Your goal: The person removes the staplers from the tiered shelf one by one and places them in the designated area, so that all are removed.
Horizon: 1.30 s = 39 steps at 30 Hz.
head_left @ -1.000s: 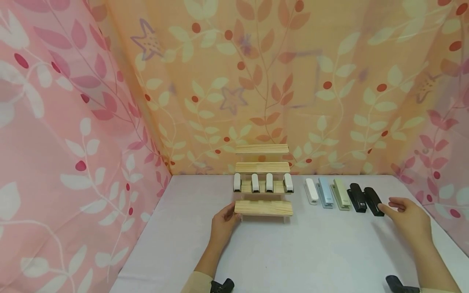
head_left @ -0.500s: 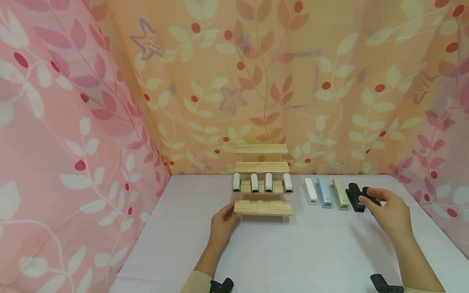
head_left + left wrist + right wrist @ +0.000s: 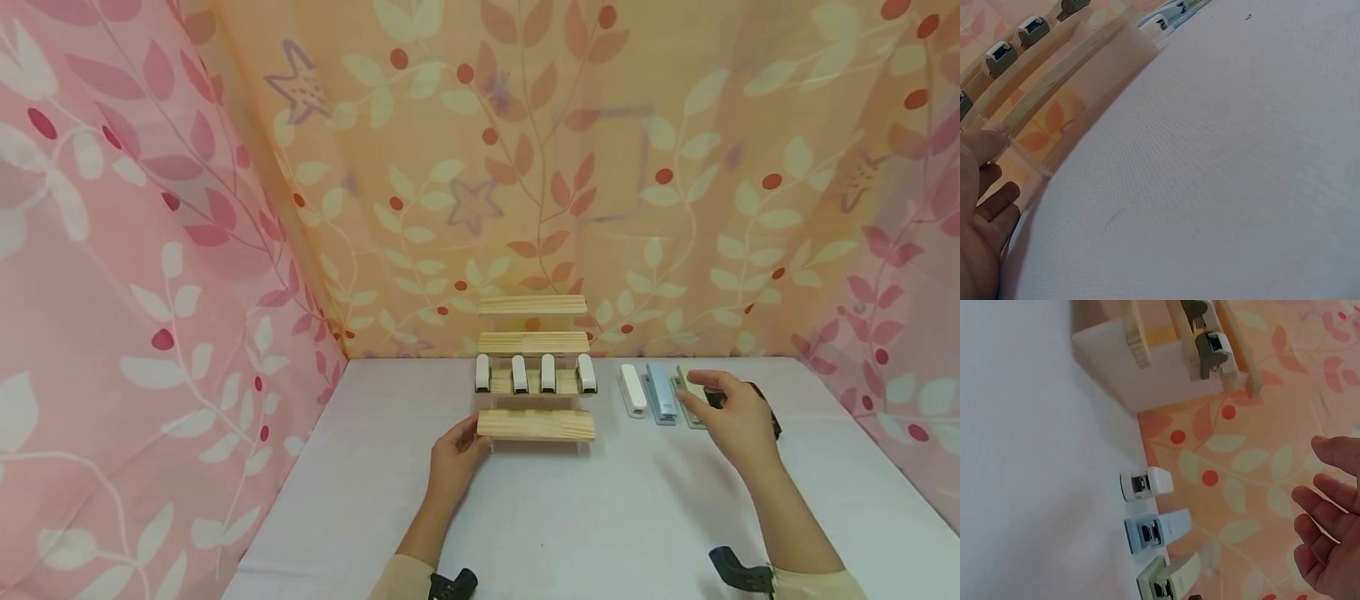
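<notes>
My left hand (image 3: 453, 458) grips the left end of the lowest board of a tiered wooden display rack (image 3: 536, 425), its thumb (image 3: 988, 142) at the board's end. Several small white staplers (image 3: 548, 374) stand side by side on the second tier up. My right hand (image 3: 731, 421) hovers with nothing in it, fingers spread and relaxed, over the right end of a stapler row. It partly covers a green stapler (image 3: 1175, 575) and the black staplers (image 3: 776, 427). Left of it lie a blue stapler (image 3: 661, 396) and a white stapler (image 3: 633, 392).
The two upper boards (image 3: 532, 342) of the rack hold nothing. A white cloth (image 3: 600, 517) covers the table. Behind it hangs an orange leaf-print curtain (image 3: 420, 250), with a pink curtain (image 3: 150, 333) along the left side.
My right hand has moved left along the stapler row, from the rightmost black stapler to over the green one. The left hand keeps its grip on the rack.
</notes>
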Tool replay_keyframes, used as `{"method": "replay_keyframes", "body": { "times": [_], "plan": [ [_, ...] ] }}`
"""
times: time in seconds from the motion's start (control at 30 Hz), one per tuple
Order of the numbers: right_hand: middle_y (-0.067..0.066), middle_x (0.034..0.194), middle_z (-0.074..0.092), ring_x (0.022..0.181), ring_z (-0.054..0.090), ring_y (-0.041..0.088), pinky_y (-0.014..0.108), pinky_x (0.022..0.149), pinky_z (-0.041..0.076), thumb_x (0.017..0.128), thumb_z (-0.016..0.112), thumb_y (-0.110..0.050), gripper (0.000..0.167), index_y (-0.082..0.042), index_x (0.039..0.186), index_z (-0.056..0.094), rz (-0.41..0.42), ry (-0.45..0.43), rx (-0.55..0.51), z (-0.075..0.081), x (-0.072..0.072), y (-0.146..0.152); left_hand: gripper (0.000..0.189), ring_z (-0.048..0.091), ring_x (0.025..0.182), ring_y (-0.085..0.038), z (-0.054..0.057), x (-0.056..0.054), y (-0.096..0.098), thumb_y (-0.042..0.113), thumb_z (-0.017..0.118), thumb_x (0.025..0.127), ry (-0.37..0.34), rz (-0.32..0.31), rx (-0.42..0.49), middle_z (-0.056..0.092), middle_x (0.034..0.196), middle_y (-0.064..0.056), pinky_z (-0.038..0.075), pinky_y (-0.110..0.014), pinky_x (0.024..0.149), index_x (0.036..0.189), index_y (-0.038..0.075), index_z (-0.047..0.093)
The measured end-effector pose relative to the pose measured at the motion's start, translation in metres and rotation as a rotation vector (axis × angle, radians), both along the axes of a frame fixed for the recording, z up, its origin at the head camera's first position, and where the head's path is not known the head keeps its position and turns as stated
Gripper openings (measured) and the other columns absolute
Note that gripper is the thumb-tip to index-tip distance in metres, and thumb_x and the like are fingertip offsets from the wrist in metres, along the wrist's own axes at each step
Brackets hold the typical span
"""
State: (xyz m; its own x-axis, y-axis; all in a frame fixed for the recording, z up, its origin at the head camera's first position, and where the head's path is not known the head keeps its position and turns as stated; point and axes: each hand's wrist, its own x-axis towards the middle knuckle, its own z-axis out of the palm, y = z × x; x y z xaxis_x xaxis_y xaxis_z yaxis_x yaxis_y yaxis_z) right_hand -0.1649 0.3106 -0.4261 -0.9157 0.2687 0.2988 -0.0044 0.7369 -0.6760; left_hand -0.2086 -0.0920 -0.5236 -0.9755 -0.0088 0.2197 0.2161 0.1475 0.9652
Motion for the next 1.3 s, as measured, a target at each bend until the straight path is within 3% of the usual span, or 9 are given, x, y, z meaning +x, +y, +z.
{"method": "replay_keyframes", "body": {
  "times": [0.27, 0.5, 0.9, 1.13, 1.3],
  "plan": [
    [0.026, 0.133, 0.063, 0.125, 0.054, 0.047, 0.069, 0.1, 0.048, 0.096, 0.072, -0.046, 0.057, -0.005, 0.135, 0.063, 0.072, 0.025, -0.029, 0.003, -0.01, -0.026, 0.05, 0.061, 0.127, -0.041, 0.0, -0.001, 0.001, 0.004, 0.078, 0.089, -0.024, 0.014, -0.006, 0.064, 0.136, -0.024, 0.049, -0.051, 0.109, 0.136, -0.005, 0.061],
    [0.021, 0.129, 0.067, 0.122, 0.057, 0.042, 0.066, 0.1, 0.049, 0.094, 0.076, -0.039, 0.051, -0.005, 0.132, 0.065, 0.105, 0.06, -0.049, 0.003, -0.022, -0.05, 0.055, 0.064, 0.126, -0.029, -0.028, -0.019, -0.008, 0.021, 0.083, 0.087, -0.002, -0.013, -0.019, 0.067, 0.135, -0.014, 0.053, -0.035, 0.106, 0.137, 0.007, 0.065],
    [0.019, 0.126, 0.071, 0.119, 0.059, 0.039, 0.059, 0.1, 0.049, 0.09, 0.081, -0.026, 0.046, -0.001, 0.127, 0.068, 0.152, 0.084, -0.083, -0.019, -0.046, -0.08, 0.055, 0.063, 0.128, -0.029, -0.029, -0.018, -0.007, 0.021, 0.082, 0.088, -0.011, -0.01, -0.022, 0.066, 0.136, -0.014, 0.052, -0.035, 0.107, 0.137, 0.006, 0.064],
    [0.019, 0.128, 0.069, 0.119, 0.058, 0.038, 0.057, 0.102, 0.048, 0.089, 0.082, -0.029, 0.05, -0.001, 0.129, 0.067, 0.132, 0.029, -0.119, -0.031, -0.056, -0.092, 0.053, 0.06, 0.13, -0.038, -0.029, -0.019, -0.005, 0.008, 0.079, 0.09, -0.022, 0.0, -0.025, 0.063, 0.137, -0.022, 0.049, -0.047, 0.109, 0.138, -0.004, 0.06],
    [0.02, 0.129, 0.069, 0.12, 0.058, 0.039, 0.056, 0.101, 0.049, 0.089, 0.082, -0.03, 0.053, -0.001, 0.129, 0.066, 0.125, 0.004, -0.16, -0.034, -0.061, -0.099, 0.054, 0.06, 0.129, -0.036, -0.028, -0.019, -0.005, 0.013, 0.079, 0.09, -0.019, 0.002, -0.043, 0.064, 0.138, -0.02, 0.05, -0.045, 0.109, 0.138, -0.001, 0.061]
  ]
}}
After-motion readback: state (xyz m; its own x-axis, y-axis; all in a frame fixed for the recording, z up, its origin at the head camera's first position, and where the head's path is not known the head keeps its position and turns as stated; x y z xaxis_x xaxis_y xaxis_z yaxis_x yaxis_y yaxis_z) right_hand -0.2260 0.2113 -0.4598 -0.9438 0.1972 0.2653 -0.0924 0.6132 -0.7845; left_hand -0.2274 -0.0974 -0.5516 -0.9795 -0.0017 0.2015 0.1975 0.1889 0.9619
